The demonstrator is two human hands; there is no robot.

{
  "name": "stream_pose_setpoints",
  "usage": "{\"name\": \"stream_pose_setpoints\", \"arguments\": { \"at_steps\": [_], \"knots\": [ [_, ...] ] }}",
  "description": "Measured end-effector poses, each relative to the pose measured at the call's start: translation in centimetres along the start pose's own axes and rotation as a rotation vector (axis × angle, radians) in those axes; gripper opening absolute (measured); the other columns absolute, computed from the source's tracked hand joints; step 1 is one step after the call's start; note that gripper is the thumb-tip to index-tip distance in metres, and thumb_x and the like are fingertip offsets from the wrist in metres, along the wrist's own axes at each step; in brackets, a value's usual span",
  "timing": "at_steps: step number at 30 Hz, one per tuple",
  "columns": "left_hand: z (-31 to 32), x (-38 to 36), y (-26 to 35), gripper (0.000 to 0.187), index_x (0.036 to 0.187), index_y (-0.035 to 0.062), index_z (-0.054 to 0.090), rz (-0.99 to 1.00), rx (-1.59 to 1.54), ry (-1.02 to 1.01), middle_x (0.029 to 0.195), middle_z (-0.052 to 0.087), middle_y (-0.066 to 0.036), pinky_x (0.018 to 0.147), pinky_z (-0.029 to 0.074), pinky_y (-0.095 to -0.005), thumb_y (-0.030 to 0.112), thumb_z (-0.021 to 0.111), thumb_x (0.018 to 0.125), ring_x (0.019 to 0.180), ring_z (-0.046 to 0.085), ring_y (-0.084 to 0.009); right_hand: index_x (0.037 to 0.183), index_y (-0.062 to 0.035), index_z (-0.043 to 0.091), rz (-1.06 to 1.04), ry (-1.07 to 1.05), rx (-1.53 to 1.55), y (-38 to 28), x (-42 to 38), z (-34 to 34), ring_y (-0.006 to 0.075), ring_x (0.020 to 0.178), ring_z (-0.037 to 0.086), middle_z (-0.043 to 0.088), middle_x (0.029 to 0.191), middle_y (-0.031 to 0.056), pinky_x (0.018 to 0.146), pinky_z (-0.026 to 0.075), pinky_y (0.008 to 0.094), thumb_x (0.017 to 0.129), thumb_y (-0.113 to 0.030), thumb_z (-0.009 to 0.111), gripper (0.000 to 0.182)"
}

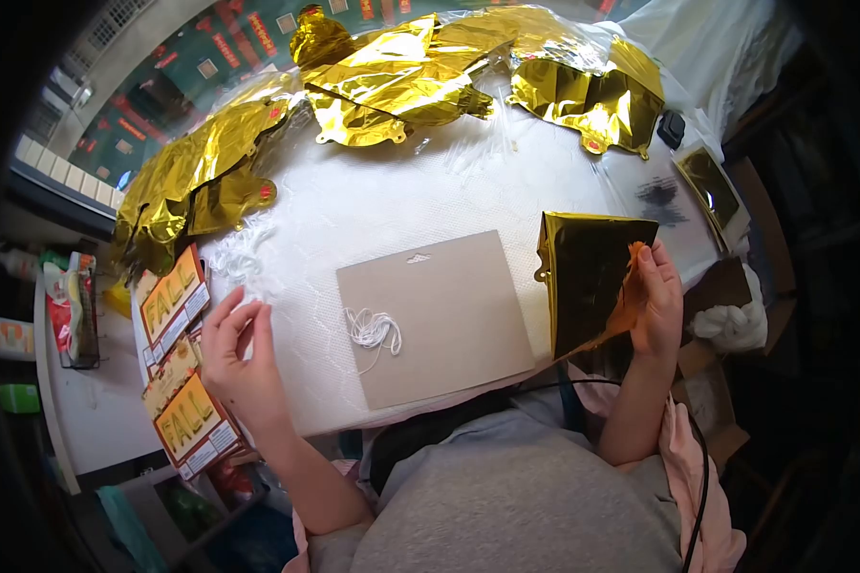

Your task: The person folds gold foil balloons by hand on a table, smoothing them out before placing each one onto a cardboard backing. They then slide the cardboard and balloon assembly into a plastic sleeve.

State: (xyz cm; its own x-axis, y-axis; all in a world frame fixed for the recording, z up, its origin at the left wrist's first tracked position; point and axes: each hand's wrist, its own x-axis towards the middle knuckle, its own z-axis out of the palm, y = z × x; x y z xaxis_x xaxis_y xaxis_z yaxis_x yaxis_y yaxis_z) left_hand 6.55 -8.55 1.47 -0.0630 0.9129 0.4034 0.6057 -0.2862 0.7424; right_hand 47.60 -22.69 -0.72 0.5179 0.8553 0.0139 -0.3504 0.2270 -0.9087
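Observation:
My right hand (657, 304) pinches the right edge of a folded gold foil sheet (592, 277), where an orange strip (629, 298) shows along its border. My left hand (244, 353) is raised at the left with its fingers apart and nothing in them, near a tangle of white string (244, 250). Between my hands a grey-brown cardboard sheet (440, 315) lies flat on the white table cover (354, 201). A looped bundle of white string (376, 330) rests on the left part of the cardboard.
Several gold foil pieces (382, 81) lie along the table's far edge. Printed "FALL" cards (189, 420) are stacked at the left edge. A black object (672, 129) and another gold foil piece (709, 186) sit at the right. A black cable (702, 468) hangs beside my right arm.

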Motion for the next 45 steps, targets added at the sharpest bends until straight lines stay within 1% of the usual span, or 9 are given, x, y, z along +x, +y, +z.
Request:
{"name": "stream_pose_setpoints", "arguments": {
  "at_steps": [3, 6, 13, 18, 25, 32, 35, 38, 45],
  "knots": [
    [-0.9, 0.1, -1.2, 0.023, 0.112, -0.0017, 0.076, -0.137, 0.158, -0.044, 0.135, 0.068, -0.014, 0.090, 0.058, -0.0358, 0.003, 0.078, 0.090, 0.114, 0.069, -0.0262, 0.123, -0.0041, 0.064, 0.006, 0.037, -0.009, 0.2, 0.0, -0.3, 0.0086, 0.105, 0.067, 0.073, 0.116, 0.0031, 0.094, 0.052, 0.0241, 0.110, -0.014, 0.058, 0.017],
    [0.4, -2.5, 2.1, 0.040, 0.124, 0.0028, 0.075, 0.026, 0.349, -0.171, 0.138, 0.065, -0.016, 0.104, 0.050, -0.0418, 0.011, 0.082, 0.086, 0.128, 0.060, -0.0331, 0.129, -0.0039, 0.062, 0.028, -0.020, 0.027, 0.8, 0.0, -0.8, 0.0131, 0.110, 0.069, 0.072, 0.122, 0.0067, 0.099, 0.052, 0.0271, 0.111, -0.014, 0.054, 0.022],
    [4.2, -5.9, 4.1, 0.031, 0.119, 0.0031, 0.077, 0.051, 0.102, -0.334, 0.119, 0.071, -0.014, 0.093, 0.054, -0.0372, 0.000, 0.076, 0.088, 0.110, 0.067, -0.0292, 0.129, -0.0037, 0.061, 0.041, -0.055, 0.045, 0.9, 0.2, 0.1, 0.0136, 0.110, 0.069, 0.072, 0.123, 0.0073, 0.100, 0.053, 0.0279, 0.111, -0.014, 0.054, 0.022],
    [4.9, -6.3, 5.3, 0.029, 0.109, 0.0026, 0.078, 0.320, 0.033, -0.317, 0.104, 0.074, -0.010, 0.083, 0.057, -0.0395, -0.006, 0.073, 0.082, 0.093, 0.070, -0.0292, 0.130, -0.0035, 0.060, 0.038, -0.041, 0.037, 1.0, 0.0, -0.4, 0.0135, 0.111, 0.069, 0.072, 0.123, 0.0074, 0.100, 0.053, 0.0272, 0.111, -0.015, 0.055, 0.022],
    [5.8, -6.2, 6.2, 0.030, 0.107, 0.0026, 0.079, 0.478, -0.105, -0.566, 0.113, 0.076, -0.013, 0.086, 0.058, -0.0368, -0.011, 0.071, 0.082, 0.100, 0.073, -0.0311, 0.131, -0.0023, 0.061, 0.054, -0.070, 0.066, 1.3, -0.5, 0.8, 0.0134, 0.110, 0.069, 0.072, 0.124, 0.0076, 0.099, 0.053, 0.0269, 0.110, -0.013, 0.056, 0.024],
    [0.6, -7.0, 4.5, 0.039, 0.115, -0.0004, 0.076, 0.274, -0.191, -0.378, 0.125, 0.073, -0.021, 0.096, 0.057, -0.0368, -0.014, 0.058, 0.084, 0.111, 0.072, -0.0334, 0.135, -0.0009, 0.056, 0.278, -0.185, 0.104, 4.1, -2.6, 7.0, 0.0109, 0.109, 0.068, 0.072, 0.120, 0.0075, 0.097, 0.052, 0.0248, 0.110, -0.011, 0.055, 0.027],
    [-0.1, -6.9, 6.2, 0.042, 0.131, -0.0038, 0.068, 0.224, -0.194, -0.284, 0.138, 0.065, -0.028, 0.106, 0.051, -0.0403, -0.008, 0.055, 0.092, 0.125, 0.066, -0.0403, 0.146, 0.0003, 0.043, 0.260, -0.227, 0.049, 5.2, -3.7, 11.1, 0.0093, 0.112, 0.066, 0.071, 0.123, 0.0125, 0.095, 0.052, 0.0246, 0.111, -0.007, 0.053, 0.037],
    [0.7, -6.5, 8.3, 0.066, 0.160, -0.0073, 0.033, 0.270, -0.004, -0.611, 0.168, 0.029, -0.031, 0.124, 0.031, -0.0537, 0.009, 0.057, 0.101, 0.154, 0.034, -0.0479, 0.149, -0.0008, 0.040, 0.202, -0.233, -0.111, 6.0, -4.6, 12.8, 0.0090, 0.108, 0.066, 0.072, 0.118, 0.0134, 0.092, 0.052, 0.0238, 0.111, -0.006, 0.053, 0.040],
    [5.5, -7.5, 5.8, 0.077, 0.165, -0.0035, 0.024, 0.343, 0.279, -0.720, 0.172, 0.019, -0.030, 0.127, 0.016, -0.0620, 0.031, 0.058, 0.105, 0.159, 0.020, -0.0492, 0.153, -0.0048, 0.038, -0.003, -0.181, -0.681, 5.2, -4.6, 13.9, 0.0086, 0.078, 0.065, 0.070, 0.090, 0.0078, 0.072, 0.052, 0.0252, 0.108, -0.005, 0.058, 0.050]
  ]
}}
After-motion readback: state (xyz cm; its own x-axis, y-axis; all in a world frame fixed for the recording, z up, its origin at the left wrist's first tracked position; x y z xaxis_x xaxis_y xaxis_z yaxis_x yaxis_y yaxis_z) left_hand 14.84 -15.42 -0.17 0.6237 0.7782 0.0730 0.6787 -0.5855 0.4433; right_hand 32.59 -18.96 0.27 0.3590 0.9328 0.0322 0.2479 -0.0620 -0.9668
